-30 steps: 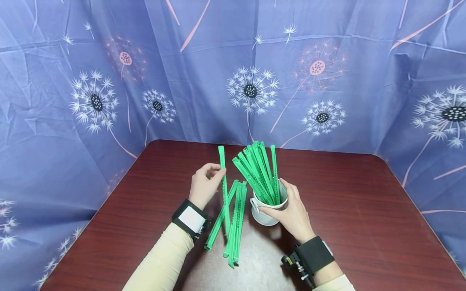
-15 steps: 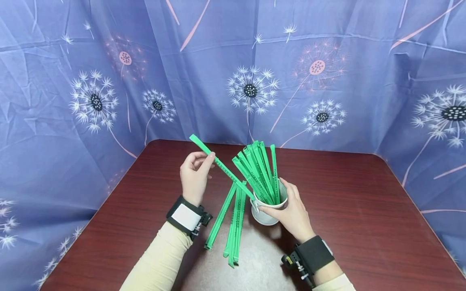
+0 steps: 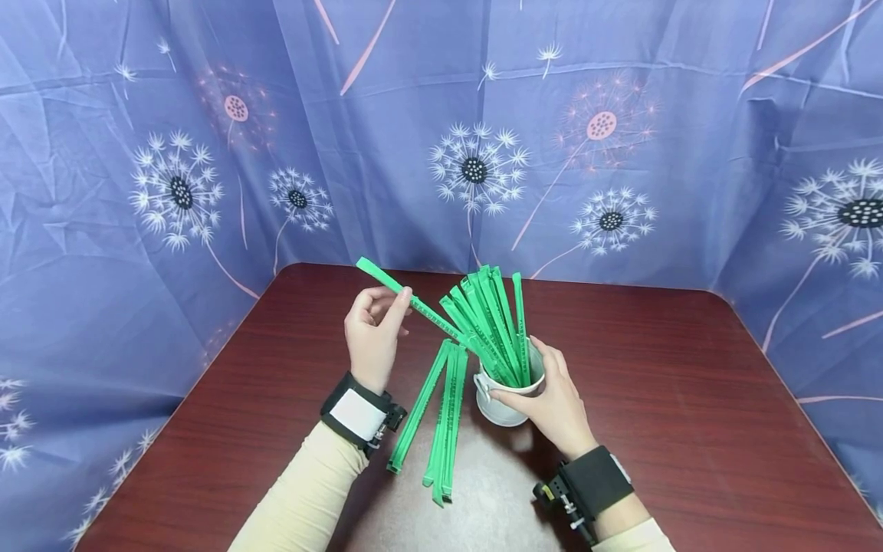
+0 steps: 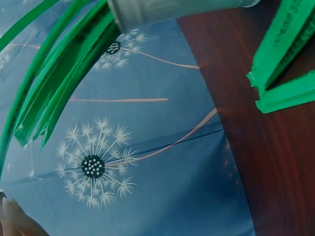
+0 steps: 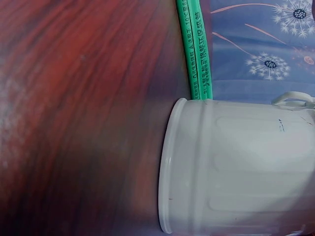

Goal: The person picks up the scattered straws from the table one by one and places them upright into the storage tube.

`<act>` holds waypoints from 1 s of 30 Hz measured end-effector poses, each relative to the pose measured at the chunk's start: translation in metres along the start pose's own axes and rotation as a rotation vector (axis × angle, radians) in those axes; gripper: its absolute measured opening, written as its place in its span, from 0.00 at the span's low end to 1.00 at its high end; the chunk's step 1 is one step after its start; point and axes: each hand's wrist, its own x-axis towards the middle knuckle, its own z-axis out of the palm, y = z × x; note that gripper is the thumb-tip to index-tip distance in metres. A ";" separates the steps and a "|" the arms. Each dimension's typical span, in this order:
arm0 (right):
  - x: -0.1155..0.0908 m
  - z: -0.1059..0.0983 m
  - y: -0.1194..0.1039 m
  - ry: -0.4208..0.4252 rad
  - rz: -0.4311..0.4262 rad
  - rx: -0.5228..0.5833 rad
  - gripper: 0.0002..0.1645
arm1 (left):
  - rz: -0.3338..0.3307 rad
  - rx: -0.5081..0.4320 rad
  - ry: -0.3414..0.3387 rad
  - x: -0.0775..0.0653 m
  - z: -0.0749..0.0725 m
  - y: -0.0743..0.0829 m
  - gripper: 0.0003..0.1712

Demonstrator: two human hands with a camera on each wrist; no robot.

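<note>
Thumb and fingers of my left hand [image 3: 372,330] pinch a green wrapped straw [image 3: 386,279] near its upper end. It slants down to the right, its lower part meeting the bunch of straws [image 3: 486,330]; whether its tip is inside the bucket cannot be told. That bunch, several straws in green printed wrappers, stands fanned out in a small white bucket [image 3: 498,410]. My right hand [image 3: 560,402] grips the bucket's rim from the right, thumb in front. In the right wrist view the bucket's ribbed side [image 5: 256,162] fills the lower right.
Several loose wrapped straws [image 3: 417,414] lie on the dark red wooden table [image 3: 662,399], left of the bucket, their tops close together. A blue dandelion-print curtain [image 3: 393,169] hangs behind and along the sides of the table.
My left hand has lifted the straw off the loose pile and tilted it, so its lower end swung right to the bucket's bunch. The right hand and bucket have stayed put.
</note>
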 end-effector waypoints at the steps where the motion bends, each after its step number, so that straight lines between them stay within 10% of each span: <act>1: 0.000 0.000 0.000 0.001 -0.001 0.001 0.64 | 0.003 0.034 -0.011 -0.001 0.001 -0.001 0.08; 9: 0.000 -0.001 -0.002 0.000 -0.009 0.007 0.63 | 0.091 0.323 -0.127 -0.010 0.007 -0.014 0.11; 30: 0.000 -0.001 -0.001 -0.008 -0.003 0.012 0.63 | 0.191 0.653 -0.396 -0.031 0.026 -0.030 0.08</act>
